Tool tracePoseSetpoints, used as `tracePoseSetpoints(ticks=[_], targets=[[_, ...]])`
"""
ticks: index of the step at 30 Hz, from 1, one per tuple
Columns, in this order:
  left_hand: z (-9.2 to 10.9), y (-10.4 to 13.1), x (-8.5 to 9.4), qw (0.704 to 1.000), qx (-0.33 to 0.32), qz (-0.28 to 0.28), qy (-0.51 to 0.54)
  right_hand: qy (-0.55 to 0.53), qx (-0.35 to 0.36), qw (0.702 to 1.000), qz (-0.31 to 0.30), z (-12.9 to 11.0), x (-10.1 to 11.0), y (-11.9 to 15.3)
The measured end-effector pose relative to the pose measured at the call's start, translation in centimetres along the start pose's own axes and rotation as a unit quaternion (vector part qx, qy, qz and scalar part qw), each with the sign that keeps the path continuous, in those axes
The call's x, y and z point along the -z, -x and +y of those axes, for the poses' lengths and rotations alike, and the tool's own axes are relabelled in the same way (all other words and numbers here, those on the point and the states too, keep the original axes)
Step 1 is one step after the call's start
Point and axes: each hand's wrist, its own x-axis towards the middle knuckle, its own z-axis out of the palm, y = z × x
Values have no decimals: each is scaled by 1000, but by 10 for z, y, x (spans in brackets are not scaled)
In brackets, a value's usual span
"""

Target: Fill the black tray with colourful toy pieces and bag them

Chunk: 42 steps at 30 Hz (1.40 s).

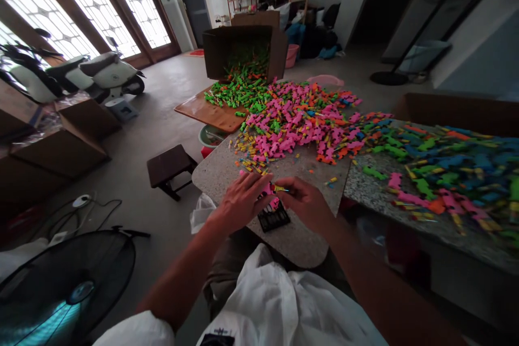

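My left hand (241, 197) is over the near end of a speckled stone tabletop (214, 170), its fingers and thumb closed around a small pink piece (266, 189). From the right, my right hand (307, 203) pinches a thin yellow stick-like piece (279, 188) at the pink piece's side. Whether the two are joined I cannot tell. Just below both hands lies a black slotted tray (275, 221), partly covered by them, with pink (275, 203) at its far edge. Small yellow pieces (255, 165) lie scattered beyond my left fingers.
A heap of pink pieces (284, 124) spreads behind my hands, with green pieces (239, 92) spilling from a tipped cardboard box (214, 57). Mixed coloured pieces (454, 162) cover the right-hand counter. On the left are a dark stool (170, 165) and a fan (81, 292).
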Motion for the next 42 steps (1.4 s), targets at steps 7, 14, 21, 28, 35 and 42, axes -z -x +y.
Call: tracePoseSetpoints(ticks=[7,14,21,28,35,42], targets=[[3,2,5,1000,-18,-15,-15,-2,-26,1000,-8,4,3,4],[10,-2,12,997,-25,-49,-59,49,17,998,-39,-3,12,7],[27,1,20,995,-28,-65,-77,45,30,992,-113,-18,30,11],[46,10,15,990,51,-97,-92,174,42,975,-135,5,21,33],[49,29,34,986,74,-152,10,322,116,939,-42,26,29,50],[-24,69,-7,954,276,-106,44,223,-84,971,36,96,38,60]])
